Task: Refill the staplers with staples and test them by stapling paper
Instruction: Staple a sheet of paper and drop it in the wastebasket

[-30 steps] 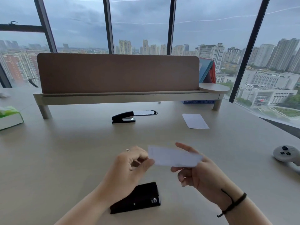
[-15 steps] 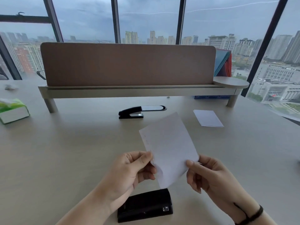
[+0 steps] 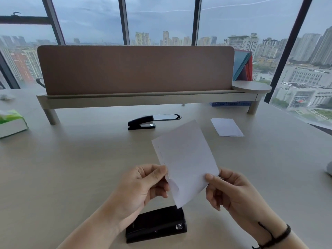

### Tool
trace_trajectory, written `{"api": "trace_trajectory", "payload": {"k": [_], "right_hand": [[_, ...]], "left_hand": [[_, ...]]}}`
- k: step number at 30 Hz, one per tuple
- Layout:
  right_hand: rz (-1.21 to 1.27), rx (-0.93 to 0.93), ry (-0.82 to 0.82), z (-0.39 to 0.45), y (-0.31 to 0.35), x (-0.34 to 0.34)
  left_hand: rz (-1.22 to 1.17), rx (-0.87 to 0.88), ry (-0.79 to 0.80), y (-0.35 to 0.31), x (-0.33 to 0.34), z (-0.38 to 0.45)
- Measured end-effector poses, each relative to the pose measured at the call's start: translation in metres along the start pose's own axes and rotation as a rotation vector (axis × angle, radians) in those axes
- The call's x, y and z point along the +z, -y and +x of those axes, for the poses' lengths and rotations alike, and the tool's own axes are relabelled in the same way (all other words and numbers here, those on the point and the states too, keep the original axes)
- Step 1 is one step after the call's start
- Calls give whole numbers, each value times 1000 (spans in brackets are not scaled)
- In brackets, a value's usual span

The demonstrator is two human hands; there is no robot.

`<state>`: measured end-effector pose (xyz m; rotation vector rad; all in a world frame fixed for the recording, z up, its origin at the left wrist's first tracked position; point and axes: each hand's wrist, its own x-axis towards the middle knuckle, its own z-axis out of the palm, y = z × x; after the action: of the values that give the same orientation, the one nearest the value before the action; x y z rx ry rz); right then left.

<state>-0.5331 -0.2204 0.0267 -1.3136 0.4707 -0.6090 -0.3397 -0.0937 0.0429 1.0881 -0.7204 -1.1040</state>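
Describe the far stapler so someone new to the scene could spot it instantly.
Start at the long brown divider panel on its raised shelf across the back of the desk. Just in front of the shelf, near the middle, a slim black stapler lies on the desk. Unlike the blocky black stapler under the hands, it is low and long, with a silvery strip along its handle.
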Motion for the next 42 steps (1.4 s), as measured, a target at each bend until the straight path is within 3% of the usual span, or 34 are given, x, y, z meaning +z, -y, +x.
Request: {"api": "trace_trajectory", "payload": {"k": [8, 11, 14, 18, 24, 29, 37, 42], "right_hand": [[-39, -14, -136, -64, 15, -36], [-161, -25, -230, -106, 19, -60], [-397, -58, -351, -156, 22, -90], [-433, -91, -525, -227, 24, -129], [-174, -48, -858, -318, -16, -189], [120, 68, -1118, -380, -77, -230], [500, 345, -1424, -432, -211, -258], [533, 561, -1525, -442, -277, -270]], "left_hand": [[210, 68, 39, 6, 62, -12], [274, 99, 37, 21, 101, -12], [372, 113, 121, 42, 144, -12], [493, 125, 266, 78, 207, -19], [639, 58, 495, 152, 306, -43], [713, -161, 619, 234, 365, -55], [727, -825, 521, 407, 389, -59], [891, -930, 526, 470, 388, -59]]}}
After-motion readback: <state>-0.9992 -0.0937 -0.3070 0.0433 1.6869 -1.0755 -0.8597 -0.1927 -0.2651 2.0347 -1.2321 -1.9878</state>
